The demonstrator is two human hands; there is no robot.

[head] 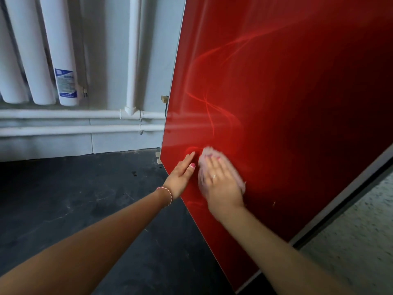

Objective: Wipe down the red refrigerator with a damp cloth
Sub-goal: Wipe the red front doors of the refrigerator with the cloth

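The glossy red refrigerator (287,92) fills the right half of the view, its face streaked with pale swirl marks. My right hand (221,184) lies flat on a pale pink cloth (207,153) and presses it against the lower part of the red panel; hand and cloth are blurred. Just to the left, my left hand (182,173) rests with straight fingers on the panel near its left edge, holding nothing. Most of the cloth is hidden beneath my right hand.
A white radiator (36,50) with a blue label hangs on the wall at the left, above horizontal white pipes (63,113). A vertical white pipe (134,52) runs beside the fridge. Dark floor (85,199) spreads below. A speckled white surface (361,241) lies at the right.
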